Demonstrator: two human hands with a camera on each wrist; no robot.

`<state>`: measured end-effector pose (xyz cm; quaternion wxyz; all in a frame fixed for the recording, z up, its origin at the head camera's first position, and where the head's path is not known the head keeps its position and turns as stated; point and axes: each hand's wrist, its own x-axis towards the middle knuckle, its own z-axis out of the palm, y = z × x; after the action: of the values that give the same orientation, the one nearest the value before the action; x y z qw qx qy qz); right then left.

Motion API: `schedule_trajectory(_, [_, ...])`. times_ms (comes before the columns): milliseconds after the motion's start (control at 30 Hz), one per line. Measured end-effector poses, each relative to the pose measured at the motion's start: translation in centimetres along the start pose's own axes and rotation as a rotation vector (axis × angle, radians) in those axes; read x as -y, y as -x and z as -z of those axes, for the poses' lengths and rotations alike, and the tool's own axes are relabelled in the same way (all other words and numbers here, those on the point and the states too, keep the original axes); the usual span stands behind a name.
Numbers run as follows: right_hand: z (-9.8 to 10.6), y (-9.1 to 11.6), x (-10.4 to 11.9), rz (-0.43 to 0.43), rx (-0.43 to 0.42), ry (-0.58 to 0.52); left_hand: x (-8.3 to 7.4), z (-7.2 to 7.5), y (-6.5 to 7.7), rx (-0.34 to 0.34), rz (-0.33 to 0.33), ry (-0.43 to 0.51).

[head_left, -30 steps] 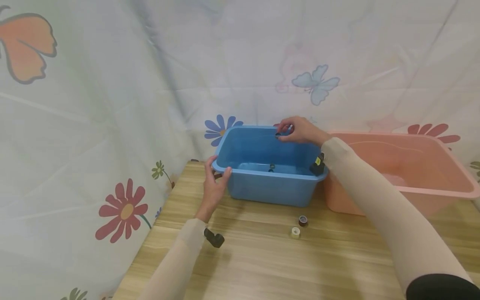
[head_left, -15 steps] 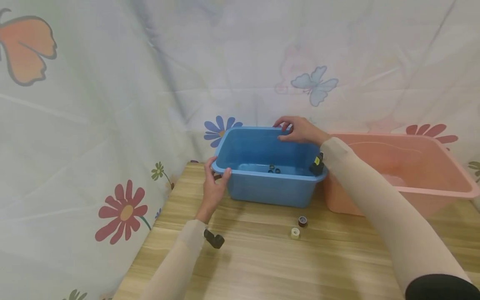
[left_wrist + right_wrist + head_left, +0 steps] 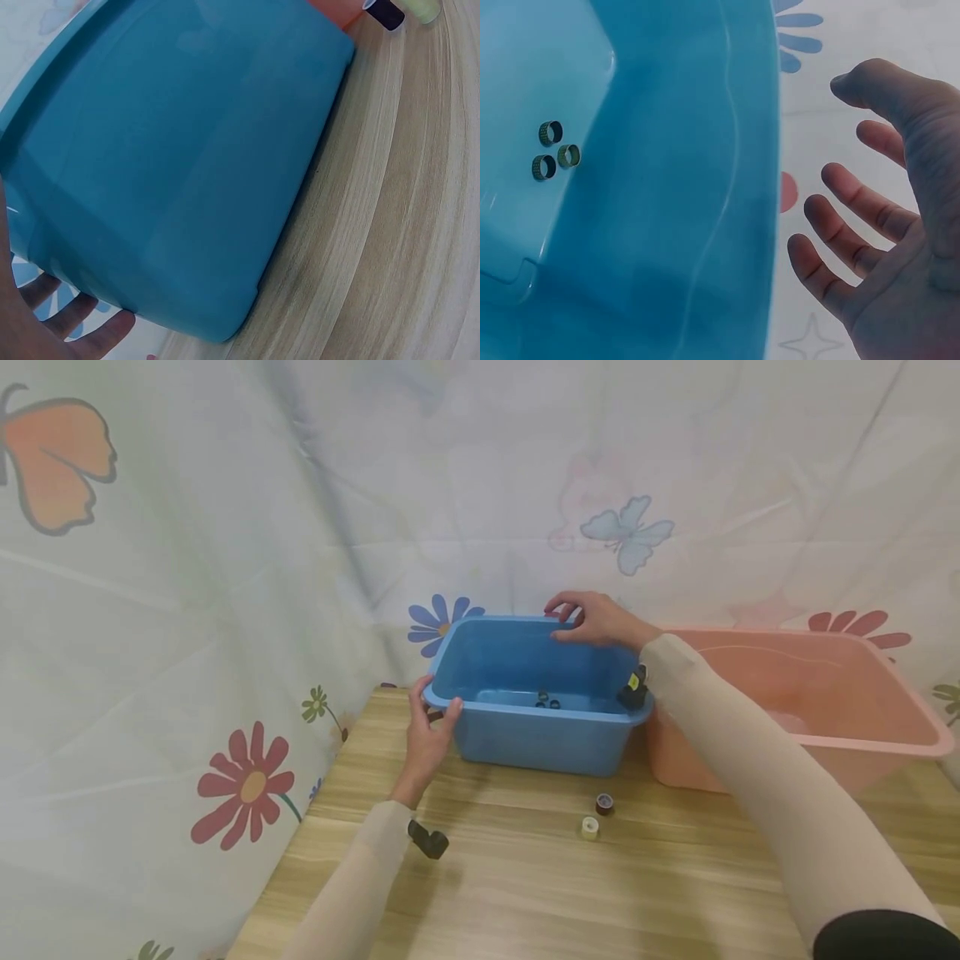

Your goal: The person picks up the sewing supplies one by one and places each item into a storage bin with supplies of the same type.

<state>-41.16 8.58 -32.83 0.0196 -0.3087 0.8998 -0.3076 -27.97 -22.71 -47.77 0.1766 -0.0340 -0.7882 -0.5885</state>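
My left hand [image 3: 427,743] grips the near left corner of a blue plastic tub [image 3: 536,742], thumb at the front rim. In the left wrist view, the fingers [image 3: 97,337] touch the tub's outer wall. Over the tub's far rim hovers my right hand [image 3: 596,620], fingers loosely bent and apart, holding nothing. Three small patterned rings, among them a lower ring [image 3: 544,167] and a brassy ring [image 3: 569,156], lie close together on the tub floor.
A pink tub [image 3: 862,745] stands right of the blue one. Before them on the wooden table [image 3: 510,877] are a dark thread spool [image 3: 604,803] and a pale yellowish spool [image 3: 590,827]. A patterned curtain [image 3: 480,485] hangs behind.
One second ago my right hand pinched a small dark ring. It let go, and the ring now lies on the blue tub's floor beside the other two. The left hand stays put.
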Motion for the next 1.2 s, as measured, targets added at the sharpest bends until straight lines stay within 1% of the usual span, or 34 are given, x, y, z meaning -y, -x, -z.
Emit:
schedule_trajectory(400, [1.2, 1.8, 1.4, 0.097, 0.007, 0.027, 0.1, -0.1, 0.0, -0.002, 0.013, -0.001])
schedule_trajectory(533, [1.7, 2.8, 2.0, 0.106, 0.015, 0.016, 0.0, -0.1, 0.1, -0.004, 0.009, 0.004])
schedule_trajectory(800, [2.5, 5.1, 2.6, 0.132, -0.007, -0.011, 0.0, -0.2, 0.1, -0.010, 0.002, -0.003])
schedule_trajectory(1200, [2.6, 8.3, 2.7, 0.206, 0.000, -0.003, 0.3, -0.1, 0.0, -0.015, -0.013, -0.016])
